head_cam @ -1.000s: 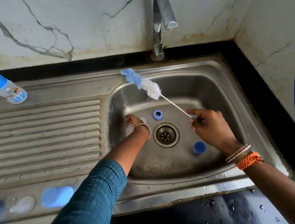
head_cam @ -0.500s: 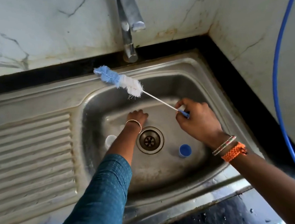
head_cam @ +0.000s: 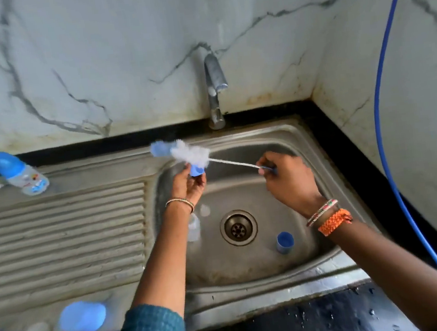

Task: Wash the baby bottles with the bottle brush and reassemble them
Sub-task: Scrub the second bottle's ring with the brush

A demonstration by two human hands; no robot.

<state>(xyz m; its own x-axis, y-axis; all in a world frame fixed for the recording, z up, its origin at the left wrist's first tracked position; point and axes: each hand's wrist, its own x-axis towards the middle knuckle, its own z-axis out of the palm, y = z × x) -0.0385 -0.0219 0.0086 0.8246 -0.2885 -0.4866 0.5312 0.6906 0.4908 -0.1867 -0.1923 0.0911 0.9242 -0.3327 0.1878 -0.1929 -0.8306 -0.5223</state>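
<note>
Left hand [head_cam: 190, 185] now lifted out of the basin, pinching a small blue ring [head_cam: 195, 170] against the bottle brush [head_cam: 183, 153].

Half a second ago that hand was reaching down beside the drain [head_cam: 238, 227]; now it is raised at the basin's 11 o'clock, and the brush's white bristles touch the ring. The right hand [head_cam: 288, 177] grips the brush's thin handle as before, at 1 o'clock. A blue cap [head_cam: 285, 242] sits at the drain's 4 o'clock, a clear bottle [head_cam: 193, 226] at its 9 o'clock. On the steel sink [head_cam: 65, 237], an assembled bottle [head_cam: 18, 173] lies at the drainboard's far left corner. Marble wall and tap [head_cam: 215, 89] stand behind; a blue hose [head_cam: 378, 87] hangs at right.
</note>
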